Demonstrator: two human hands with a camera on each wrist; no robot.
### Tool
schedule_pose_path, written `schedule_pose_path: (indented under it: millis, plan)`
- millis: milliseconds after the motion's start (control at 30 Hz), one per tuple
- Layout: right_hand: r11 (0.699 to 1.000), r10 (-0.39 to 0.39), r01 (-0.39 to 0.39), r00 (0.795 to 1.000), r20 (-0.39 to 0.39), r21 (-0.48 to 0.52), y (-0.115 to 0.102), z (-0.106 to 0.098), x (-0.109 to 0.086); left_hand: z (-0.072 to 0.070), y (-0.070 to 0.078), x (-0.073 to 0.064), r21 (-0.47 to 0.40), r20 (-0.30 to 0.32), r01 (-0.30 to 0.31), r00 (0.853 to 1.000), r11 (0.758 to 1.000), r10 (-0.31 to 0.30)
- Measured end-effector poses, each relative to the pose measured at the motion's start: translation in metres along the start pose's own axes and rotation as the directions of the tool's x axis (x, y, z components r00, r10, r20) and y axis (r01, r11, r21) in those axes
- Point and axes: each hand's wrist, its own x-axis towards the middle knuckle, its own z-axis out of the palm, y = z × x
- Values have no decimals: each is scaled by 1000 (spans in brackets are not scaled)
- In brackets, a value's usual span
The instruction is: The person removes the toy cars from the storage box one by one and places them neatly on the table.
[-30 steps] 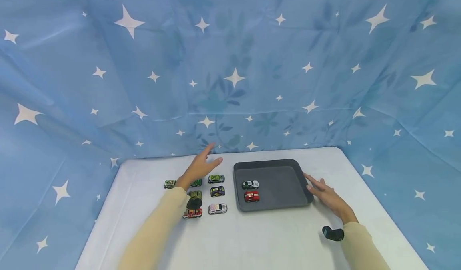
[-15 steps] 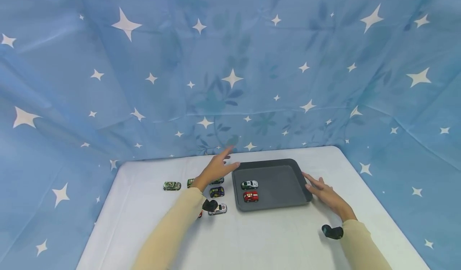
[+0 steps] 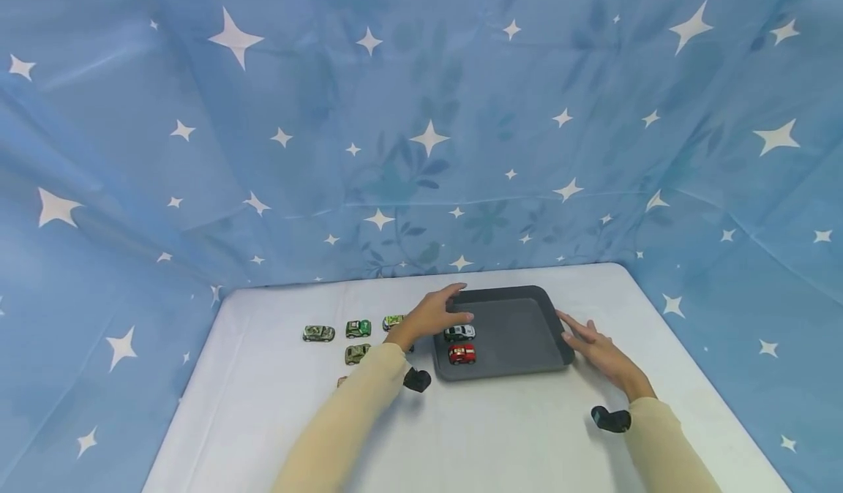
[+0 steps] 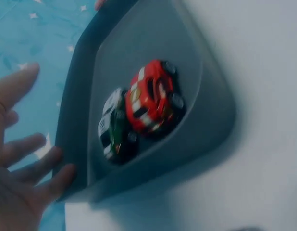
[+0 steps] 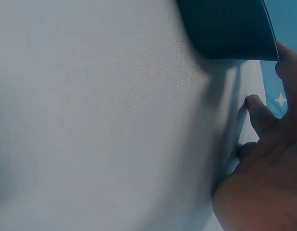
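Note:
My left hand (image 3: 431, 316) reaches over the left end of a dark grey tray (image 3: 516, 339), fingers spread and holding nothing. Just below it, in the tray, stand a white and green toy car (image 3: 459, 333) and a red toy car (image 3: 462, 354). The left wrist view shows both, the red car (image 4: 151, 98) beside the white and green one (image 4: 112, 125), with the fingers of the left hand (image 4: 23, 183) at the tray's wall. My right hand (image 3: 602, 354) has its fingertips at the tray's right rim, uncurled. In the right wrist view, a fingertip meets the tray's corner (image 5: 230, 29).
Left of the tray, several toy cars stand on the white table (image 3: 500, 442): a camouflage one (image 3: 319, 333), a green one (image 3: 358, 328), an olive one (image 3: 356, 354) and a yellow-green one (image 3: 392, 322). The left sleeve (image 3: 349, 420) hides others. A starry blue curtain (image 3: 316, 171) hangs behind.
My left hand has moved right, from above the toy cars on the table to above the tray's left end. The right hand stays at the tray's right rim.

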Motion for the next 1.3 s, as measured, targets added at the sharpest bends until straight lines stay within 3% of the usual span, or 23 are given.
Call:
schedule_pose_path:
  millis: [267, 500, 700, 800, 1067, 1300]
  plan:
    - [1000, -10, 10, 1000, -3, 9, 2, -2, 3, 17, 2, 9, 211, 40, 70, 996, 975, -80]
    - [1000, -12, 12, 1000, -1, 14, 0, -4, 2, 27, -3, 9, 314, 3, 60, 998, 948, -64]
    - [999, -21, 21, 1000, -4, 25, -1, -3, 1, 35, -4, 6, 465, -27, 33, 999, 885, -23]
    - [999, -25, 25, 1000, -1, 34, -1, -2, 0, 38, -6, 5, 495, -51, 41, 999, 868, -18]
    - [999, -13, 14, 1000, -6, 29, -1, -1, -2, 36, -6, 3, 413, -79, 28, 997, 910, 5]
    - [1000, -13, 14, 1000, -7, 22, 1, -1, -2, 28, -8, -5, 288, -83, -36, 995, 957, 63]
